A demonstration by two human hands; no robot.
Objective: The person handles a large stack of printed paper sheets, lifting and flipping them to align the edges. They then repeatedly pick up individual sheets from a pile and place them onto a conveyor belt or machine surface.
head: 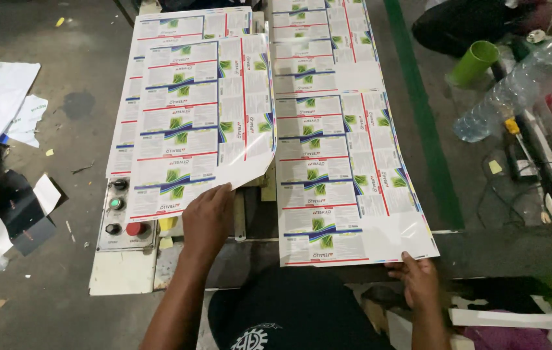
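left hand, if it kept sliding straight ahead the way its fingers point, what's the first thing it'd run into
The left hand already touches the near edge of the left printed sheet. Straight ahead it would likely just ride further up that sheet; nothing else seems to stand in that line, though depth is unclear.

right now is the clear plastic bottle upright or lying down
Lying down: the clear plastic bottle rests tilted on its side beside the green cup.

Printed sheets (347,162) covered the machine top, leaving only a narrow gap between the two stacks. To the right, a clear plastic bottle (522,84) and green cup (474,63) crowded the side (cables too), while left of the control panel (123,217) lay bare floor (75,149).
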